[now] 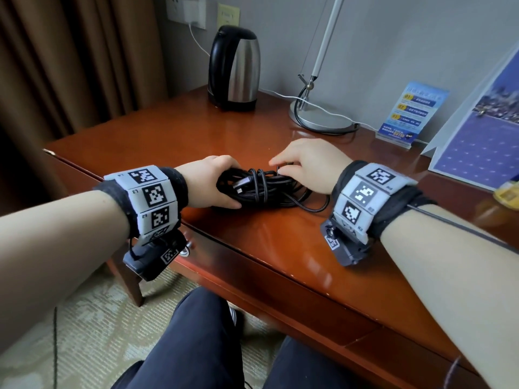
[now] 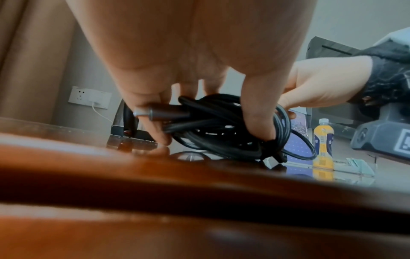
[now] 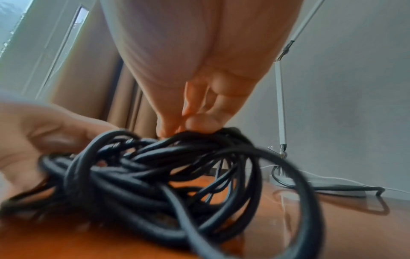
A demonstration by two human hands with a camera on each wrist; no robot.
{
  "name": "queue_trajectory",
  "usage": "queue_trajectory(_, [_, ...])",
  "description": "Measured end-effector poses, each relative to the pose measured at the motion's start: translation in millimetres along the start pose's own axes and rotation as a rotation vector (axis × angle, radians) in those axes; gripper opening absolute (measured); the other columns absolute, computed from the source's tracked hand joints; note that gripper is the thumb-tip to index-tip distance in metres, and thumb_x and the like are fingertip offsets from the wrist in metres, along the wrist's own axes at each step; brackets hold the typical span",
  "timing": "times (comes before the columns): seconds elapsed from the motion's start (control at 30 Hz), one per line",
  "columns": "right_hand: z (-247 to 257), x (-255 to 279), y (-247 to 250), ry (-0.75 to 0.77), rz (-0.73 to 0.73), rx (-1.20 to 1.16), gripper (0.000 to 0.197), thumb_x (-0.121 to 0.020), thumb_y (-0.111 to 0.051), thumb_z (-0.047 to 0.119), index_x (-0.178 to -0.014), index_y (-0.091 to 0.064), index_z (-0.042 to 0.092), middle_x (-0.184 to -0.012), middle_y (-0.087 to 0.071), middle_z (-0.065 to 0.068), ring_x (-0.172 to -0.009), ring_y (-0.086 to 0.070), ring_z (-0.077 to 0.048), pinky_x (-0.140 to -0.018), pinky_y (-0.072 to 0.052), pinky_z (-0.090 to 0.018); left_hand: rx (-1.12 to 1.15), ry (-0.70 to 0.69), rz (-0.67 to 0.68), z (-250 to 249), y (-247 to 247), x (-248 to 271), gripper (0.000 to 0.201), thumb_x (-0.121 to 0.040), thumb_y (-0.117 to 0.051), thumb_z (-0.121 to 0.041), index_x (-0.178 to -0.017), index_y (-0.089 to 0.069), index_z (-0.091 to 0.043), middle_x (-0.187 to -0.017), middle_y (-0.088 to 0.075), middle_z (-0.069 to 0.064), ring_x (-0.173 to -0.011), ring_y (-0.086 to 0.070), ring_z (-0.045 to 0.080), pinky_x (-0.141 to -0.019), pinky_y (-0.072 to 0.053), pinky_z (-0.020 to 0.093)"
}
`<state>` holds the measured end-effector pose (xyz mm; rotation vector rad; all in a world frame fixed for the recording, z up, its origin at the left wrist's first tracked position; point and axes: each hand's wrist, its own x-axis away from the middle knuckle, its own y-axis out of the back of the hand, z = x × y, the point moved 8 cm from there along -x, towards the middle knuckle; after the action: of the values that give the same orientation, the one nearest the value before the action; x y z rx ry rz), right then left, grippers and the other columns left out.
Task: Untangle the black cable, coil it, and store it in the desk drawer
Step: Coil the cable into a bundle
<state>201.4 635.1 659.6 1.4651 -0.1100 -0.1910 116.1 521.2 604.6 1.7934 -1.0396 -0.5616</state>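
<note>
The cable (image 1: 264,189) is seen as a black, matte cord bunched into a tangled bundle of overlapping loops, lying on the desk (image 1: 196,136) near its front edge, with one loose loop (image 1: 314,204) trailing out to the right onto the wood. A plug (image 2: 155,112) with a grey metal tip is seen protruding from the bundle's left end, pointing left. The drawer (image 1: 252,279) is seen below the desktop's front edge, closed, with a round lock (image 1: 186,251) partly visible on its front.
</note>
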Motion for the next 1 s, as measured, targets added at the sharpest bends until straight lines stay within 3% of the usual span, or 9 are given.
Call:
queue_trajectory(0.1, [-0.8, -1.7, -11.1, -0.033, 0.019, 0.013, 0.03, -0.096, -0.047, 0.026, -0.12, -0.063, 0.019, -0.125, -0.061, 0.003, -0.118, -0.052, -0.015, -0.098, -0.035, -0.024, -0.02, 0.046, -0.028, 4.2, 0.4, -2.5, 0.084, -0.068, -0.078, -0.04, -0.137, -0.035, -0.021, -0.133, -0.046, 0.003, -0.119, -0.047, 0.021, -0.102, -0.04, 0.035])
queue_trajectory(0.23, [6.6, -4.8, -14.8, -0.006, 0.002, 0.04, 0.03, -0.097, -0.045, 0.025, -0.117, -0.066, 0.019, -0.115, -0.061, 0.0, -0.111, -0.052, -0.018, -0.089, -0.035, -0.023, -0.071, 0.058, 0.008, 3.2, -2.6, -6.4, 0.091, -0.07, -0.077, -0.041, -0.143, -0.029, -0.019, -0.137, -0.047, 0.003, -0.124, -0.046, 0.021, -0.103, -0.038, 0.029])
queue_trajectory(0.43, [-4.0, -4.8, 0.2, 0.046, 0.142, 0.051, 0.029, -0.095, -0.048, 0.028, -0.121, -0.062, 0.027, -0.123, -0.061, 0.008, -0.114, -0.053, -0.007, -0.089, -0.032, -0.015, -0.13, 0.035, 0.114, -1.2, -6.1, -12.3, 0.087, -0.068, -0.071, -0.054, -0.141, -0.026, -0.038, -0.135, -0.048, -0.002, -0.125, -0.042, 0.023, -0.105, -0.038, 0.04])
queue_trajectory(0.53, [-24.2, 2.5, 25.9, 0.021, 0.12, 0.099, 0.046, -0.091, -0.05, 0.042, -0.136, -0.046, 0.031, -0.138, -0.048, 0.006, -0.123, -0.042, -0.007, -0.099, -0.029, -0.021, -0.191, 0.069, 0.162, 1.7, -2.7, -17.3, 0.084, -0.07, -0.07, -0.053, -0.14, -0.026, -0.04, -0.133, -0.05, -0.002, -0.124, -0.041, 0.024, -0.104, -0.039, 0.042])
queue_trajectory(0.63, [-31.6, 7.6, 9.6, 0.005, 0.308, 0.331, 0.09, -0.077, -0.056, 0.063, -0.149, -0.012, 0.032, -0.156, -0.019, 0.004, -0.144, -0.012, -0.017, -0.116, -0.014, -0.039, -0.273, 0.085, 0.204, -3.7, -1.1, -19.7, 0.092, -0.069, -0.069, -0.057, -0.144, -0.018, -0.037, -0.144, -0.037, -0.001, -0.131, -0.035, 0.026, -0.108, -0.035, 0.042])
queue_trajectory(0.73, [-25.2, 6.1, -25.7, 0.002, 0.46, 0.466, 0.109, -0.07, -0.06, 0.069, -0.148, 0.007, 0.033, -0.158, -0.002, 0.004, -0.146, 0.006, -0.017, -0.117, 0.004, -0.044, -0.306, 0.071, 0.235, -16.7, -6.0, -22.3, 0.096, -0.07, -0.065, -0.062, -0.147, -0.013, -0.034, -0.15, -0.028, 0.0, -0.135, -0.031, 0.027, -0.109, -0.033, 0.042])
queue_trajectory(0.83, [-22.3, -5.0, -35.1, 0.011, 0.405, 0.493, 0.1, -0.073, -0.063, 0.062, -0.149, -0.006, 0.031, -0.154, -0.022, 0.0, -0.145, -0.009, -0.02, -0.116, 0.005, -0.045, -0.304, 0.053, 0.258, -18.9, -7.9, -29.5, 0.088, -0.075, -0.066, -0.055, -0.145, -0.02, -0.031, -0.141, -0.042, 0.002, -0.124, -0.046, 0.026, -0.103, -0.042, 0.041])
queue_trajectory(0.9, [-20.2, -12.0, -32.7, 0.047, 0.326, 0.478, 0.073, -0.079, -0.061, 0.055, -0.14, -0.031, 0.027, -0.133, -0.047, -0.002, -0.132, -0.035, -0.022, -0.115, -0.01, -0.044, -0.313, 0.049, 0.259, -16.3, -6.9, -35.7, 0.082, -0.077, -0.067, -0.049, -0.144, -0.025, -0.027, -0.133, -0.051, 0.002, -0.117, -0.051, 0.024, -0.1, -0.044, 0.04])
queue_trajectory(1.0, [-16.9, -16.4, -32.6, 0.101, 0.28, 0.43, 0.038, -0.088, -0.052, 0.047, -0.114, -0.05, 0.02, -0.096, -0.052, 0.003, -0.099, -0.053, -0.021, -0.086, -0.035, -0.033, -0.336, 0.05, 0.268, -15.0, -5.5, -42.7, 0.074, -0.079, -0.068, -0.043, -0.14, -0.033, -0.022, -0.126, -0.055, 0.002, -0.111, -0.054, 0.023, -0.098, -0.046, 0.04])
